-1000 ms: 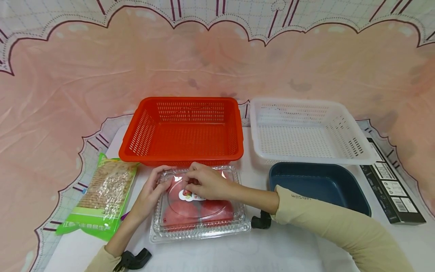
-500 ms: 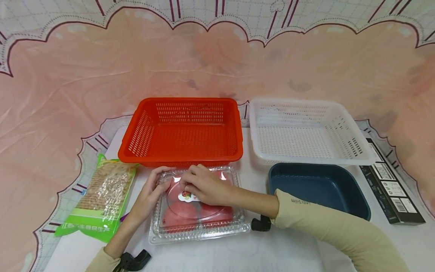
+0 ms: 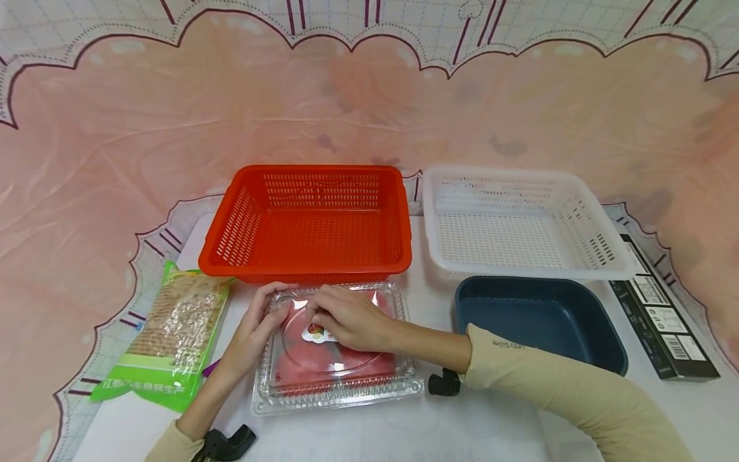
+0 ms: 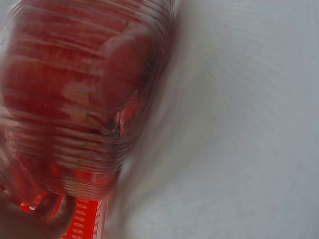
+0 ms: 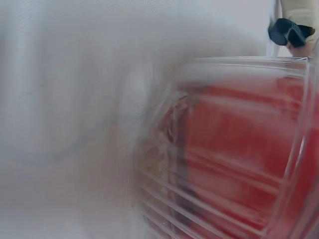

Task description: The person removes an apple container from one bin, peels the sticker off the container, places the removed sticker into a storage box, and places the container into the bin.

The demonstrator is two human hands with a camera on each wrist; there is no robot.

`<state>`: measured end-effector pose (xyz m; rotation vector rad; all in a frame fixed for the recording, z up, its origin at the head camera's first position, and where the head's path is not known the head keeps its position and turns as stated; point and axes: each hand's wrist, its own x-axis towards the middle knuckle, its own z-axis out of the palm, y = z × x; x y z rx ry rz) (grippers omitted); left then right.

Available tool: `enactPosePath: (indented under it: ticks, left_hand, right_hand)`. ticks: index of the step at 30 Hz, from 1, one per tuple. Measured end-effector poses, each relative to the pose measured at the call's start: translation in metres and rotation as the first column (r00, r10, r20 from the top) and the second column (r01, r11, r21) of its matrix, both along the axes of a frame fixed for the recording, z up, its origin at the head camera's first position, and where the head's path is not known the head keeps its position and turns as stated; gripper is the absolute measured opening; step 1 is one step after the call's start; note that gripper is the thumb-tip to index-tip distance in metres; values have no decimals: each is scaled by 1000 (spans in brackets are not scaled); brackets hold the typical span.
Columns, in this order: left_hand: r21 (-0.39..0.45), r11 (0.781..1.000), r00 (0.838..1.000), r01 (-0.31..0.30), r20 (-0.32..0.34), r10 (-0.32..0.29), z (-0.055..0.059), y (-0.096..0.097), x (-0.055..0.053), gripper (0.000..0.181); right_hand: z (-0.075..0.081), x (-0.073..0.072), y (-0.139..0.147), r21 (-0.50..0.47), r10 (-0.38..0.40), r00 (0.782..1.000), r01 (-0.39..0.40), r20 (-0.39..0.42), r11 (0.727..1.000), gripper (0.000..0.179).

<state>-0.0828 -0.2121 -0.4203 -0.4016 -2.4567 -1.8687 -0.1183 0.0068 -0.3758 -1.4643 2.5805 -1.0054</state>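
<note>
A clear plastic clamshell box (image 3: 337, 378) with red, round contents, perhaps fruit, lies on the white surface in front of me. On its lid is a small white label (image 3: 312, 333) with a red picture. My left hand (image 3: 256, 327) grips the box's far left corner, thumb along the lid's side; its fingertips show at the lower left of the left wrist view. My right hand (image 3: 352, 321) rests over the lid with curled fingers, tips down beside the label. What those fingertips hold, if anything, is hidden. The right wrist view shows the box's ribbed side (image 5: 224, 164), blurred.
Behind the box stands a red basket (image 3: 323, 263), with a white basket (image 3: 531, 266) to its right. A dark blue tray (image 3: 537, 308) sits under the right sleeve's far side. A green-edged food bag (image 3: 173, 333) lies left, a black box (image 3: 664, 321) far right.
My right hand has shifted slightly towards me and lowered over the label, its fingers bunched closer to the lid. The left hand keeps its hold on the corner.
</note>
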Motion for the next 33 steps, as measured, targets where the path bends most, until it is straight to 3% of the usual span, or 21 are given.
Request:
enactPosePath:
  ticks: [8, 22, 29, 33]
  left_hand:
    - [7, 1000, 1000, 9, 11, -9, 0, -1, 0, 35]
    - [23, 1000, 1000, 15, 6, -15, -1, 0, -1, 35]
    - [27, 1000, 1000, 11, 17, -11, 0, 0, -1, 35]
    - [32, 999, 1000, 12, 14, -12, -1, 0, -1, 35]
  right_hand:
    - [-2, -1, 0, -39, 25, 998, -22, 54, 999, 5]
    - [-1, -4, 1, -61, 5, 985, 6, 170, 998, 7]
    - [0, -6, 1, -54, -13, 962, 29, 273, 998, 8]
    - [0, -8, 1, -88, -27, 937, 61, 348, 994, 9]
